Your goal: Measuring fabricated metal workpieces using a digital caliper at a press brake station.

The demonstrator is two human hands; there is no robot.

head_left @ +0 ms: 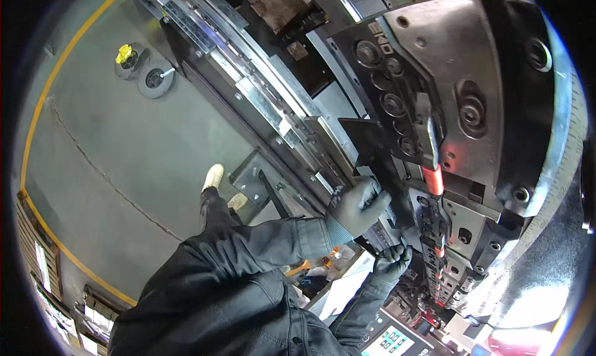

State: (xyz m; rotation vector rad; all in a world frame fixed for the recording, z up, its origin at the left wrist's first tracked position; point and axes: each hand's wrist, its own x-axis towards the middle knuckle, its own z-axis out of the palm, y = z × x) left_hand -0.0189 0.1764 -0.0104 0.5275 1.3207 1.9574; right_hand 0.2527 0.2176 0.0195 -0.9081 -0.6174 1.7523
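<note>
A dark, flat metal sheet (392, 191) lies between the lower bed and the upper tooling of a press brake, to my right. My left hand (359, 208), in a grey glove with a teal cuff, has its fingers curled at the sheet's near edge. Farther down the same edge, my right hand (392, 263), in a darker-looking glove, pinches the sheet's lower end. Part of the sheet is hidden behind my fingers. Above it hang the upper tool clamps (397, 101), with red-tipped levers (433, 180).
The machine's long lower rail (248, 89) runs diagonally to the upper left. A foot pedal (251, 179) stands by my shoes (213, 177). Two round grey discs (155, 78) lie on the floor inside a yellow line (46, 89). A lit control screen (390, 342) is at the bottom right.
</note>
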